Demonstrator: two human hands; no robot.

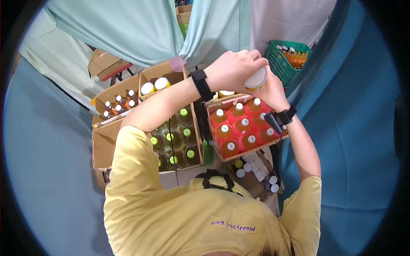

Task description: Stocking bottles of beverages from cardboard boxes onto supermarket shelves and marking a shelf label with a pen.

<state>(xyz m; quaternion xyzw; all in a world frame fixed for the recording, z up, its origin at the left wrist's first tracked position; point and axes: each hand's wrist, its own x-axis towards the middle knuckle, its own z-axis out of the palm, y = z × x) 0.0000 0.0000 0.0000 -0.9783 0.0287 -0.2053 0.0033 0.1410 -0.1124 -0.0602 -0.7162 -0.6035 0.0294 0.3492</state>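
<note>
Both of my arms reach forward over the boxes, and my hands meet at a jar with a white lid [256, 79] and a bit of yellow below its rim. My left hand [232, 70] is closed at the jar's left and far side, its thumb by the lid. From the right, my right hand [273, 90] is closed round the jar; its fingers are mostly hidden. Just below my hands stands a red-lined carton [215, 143] with several white-capped bottles of amber liquid [244, 122]. Behind my wrists, more white-lidded jars [225, 93] show in part.
Under my left arm a cardboard box holds several green-capped bottles [170, 137]. Farther left are small dark-capped bottles [120, 100] and white-lidded jars [162, 83]. A green crate [282, 64] of bottles stands far right. Small white-capped containers [256, 166] sit near me. Blue curtains [354, 128] hang at the sides.
</note>
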